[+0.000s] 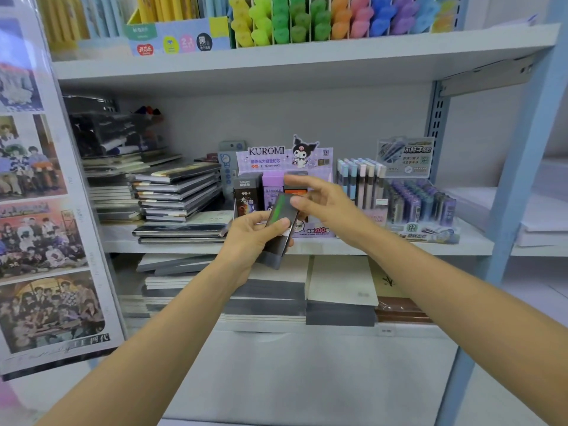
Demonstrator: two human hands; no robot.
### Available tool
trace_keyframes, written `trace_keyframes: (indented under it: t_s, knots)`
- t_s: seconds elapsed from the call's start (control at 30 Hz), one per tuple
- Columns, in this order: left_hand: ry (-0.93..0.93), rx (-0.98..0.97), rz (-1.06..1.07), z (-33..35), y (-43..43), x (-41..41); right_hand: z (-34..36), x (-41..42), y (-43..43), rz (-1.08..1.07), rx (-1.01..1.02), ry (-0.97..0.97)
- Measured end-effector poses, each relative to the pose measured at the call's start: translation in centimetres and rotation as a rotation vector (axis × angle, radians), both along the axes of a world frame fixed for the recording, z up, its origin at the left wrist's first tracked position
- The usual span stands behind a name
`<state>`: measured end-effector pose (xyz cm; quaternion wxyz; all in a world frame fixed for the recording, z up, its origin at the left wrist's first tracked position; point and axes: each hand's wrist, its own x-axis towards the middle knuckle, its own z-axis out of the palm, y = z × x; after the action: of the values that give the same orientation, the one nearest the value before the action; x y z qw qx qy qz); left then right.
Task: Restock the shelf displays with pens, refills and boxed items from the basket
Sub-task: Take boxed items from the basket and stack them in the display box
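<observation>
My left hand (250, 238) grips a small stack of flat dark boxes (281, 224), the top one with a green stripe, in front of the middle shelf. My right hand (319, 199) is just above, its fingertips pinching the upper end of the top box. Directly behind stands the purple Kuromi display box (278, 159) with upright refill boxes (272, 187) in it. No basket is in view.
A tiered display of refill tubes (418, 201) stands to the right of the Kuromi box. Stacked notebooks (178, 192) fill the shelf's left side. Highlighters (322, 20) line the top shelf. More notebooks (341, 284) lie below. Posters (37, 241) cover the left panel.
</observation>
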<state>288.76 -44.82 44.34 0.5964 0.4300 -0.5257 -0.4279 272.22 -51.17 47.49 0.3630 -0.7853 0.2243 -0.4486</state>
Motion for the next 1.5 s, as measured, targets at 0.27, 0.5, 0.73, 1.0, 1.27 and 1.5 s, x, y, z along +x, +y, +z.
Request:
trace_keyframes:
  t_s: [0.27, 0.5, 0.73, 1.0, 1.27, 1.5]
  knots:
    - [-0.071, 0.057, 0.008, 1.7, 0.7, -0.1, -0.2, -1.6, -0.7, -0.228, 0.044, -0.221]
    - [0.153, 0.094, 0.017, 2.4, 0.7, -0.2, -0.8, -3.8, -0.3, -0.080, 0.012, -0.020]
    - [-0.037, -0.036, -0.032, 2.2, 1.0, -1.3, -2.4, -4.2, 0.1, -0.062, 0.098, -0.097]
    - [-0.385, -0.159, 0.114, 0.9, 0.5, -1.8, -2.3, -3.9, 1.5, -0.056, 0.041, 0.143]
    - [-0.882, -0.320, 0.211, -0.4, -0.6, -2.4, -0.1, -4.0, 1.4, -0.222, -0.211, 0.017]
    - [-1.487, -0.231, 0.414, -2.9, -3.5, 0.3, -0.2, -4.8, -0.5, -0.468, -0.228, -0.107]
